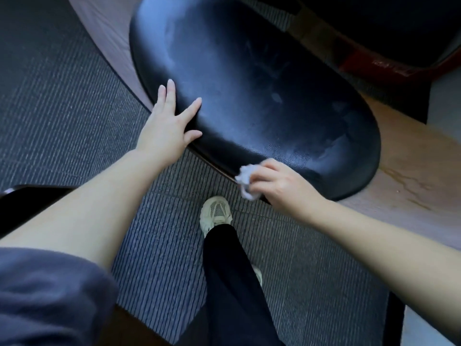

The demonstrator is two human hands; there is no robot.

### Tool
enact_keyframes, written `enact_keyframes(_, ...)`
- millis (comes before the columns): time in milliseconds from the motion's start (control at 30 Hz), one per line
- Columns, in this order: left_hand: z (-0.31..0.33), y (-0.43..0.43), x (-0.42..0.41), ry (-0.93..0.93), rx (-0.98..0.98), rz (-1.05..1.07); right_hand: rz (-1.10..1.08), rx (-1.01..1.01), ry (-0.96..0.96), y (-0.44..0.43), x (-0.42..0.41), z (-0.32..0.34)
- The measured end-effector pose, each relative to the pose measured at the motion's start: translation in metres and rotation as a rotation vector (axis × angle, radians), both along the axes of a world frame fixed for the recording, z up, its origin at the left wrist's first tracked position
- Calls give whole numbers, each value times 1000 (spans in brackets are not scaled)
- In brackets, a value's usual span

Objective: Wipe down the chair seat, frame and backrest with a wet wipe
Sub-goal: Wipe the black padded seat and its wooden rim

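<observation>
One wipe in right hand; left hand flat on seat.

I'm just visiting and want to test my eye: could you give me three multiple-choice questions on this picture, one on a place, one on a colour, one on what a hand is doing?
1. Where is the wet wipe?
A) at the near edge of the chair seat
B) on the floor
C) at the seat's far end

2. What colour is the seat?
A) red
B) black
C) white

3. What is the left hand doing?
A) gripping the wipe
B) clenched in a fist
C) resting open on the seat

Answers: 1 A, the right hand holds the wipe at the near rim; 2 B, the padding is glossy black; 3 C, its fingers lie spread.
</observation>
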State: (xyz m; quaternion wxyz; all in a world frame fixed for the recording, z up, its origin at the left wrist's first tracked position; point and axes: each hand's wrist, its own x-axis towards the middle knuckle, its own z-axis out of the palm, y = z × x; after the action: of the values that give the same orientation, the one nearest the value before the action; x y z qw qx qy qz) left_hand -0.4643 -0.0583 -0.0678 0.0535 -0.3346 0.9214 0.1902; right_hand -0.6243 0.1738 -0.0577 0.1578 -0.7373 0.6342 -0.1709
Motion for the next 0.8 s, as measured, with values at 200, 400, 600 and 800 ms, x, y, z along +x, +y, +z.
enact_keyframes(200, 10, 42, -19, -102, -8, -39, -460, -17, -95, -6, -24, 3)
enact_keyframes(400, 18, 75, -48, -219, 43, -180, -314, 56, -67, 48, -38, 19)
enact_keyframes(600, 17, 76, -93, -239, 75, -273, -869, 46, -59, 8, -90, 19)
enact_keyframes(800, 14, 75, -122, -302, 100, -310, -669, 80, -43, 46, -114, 20)
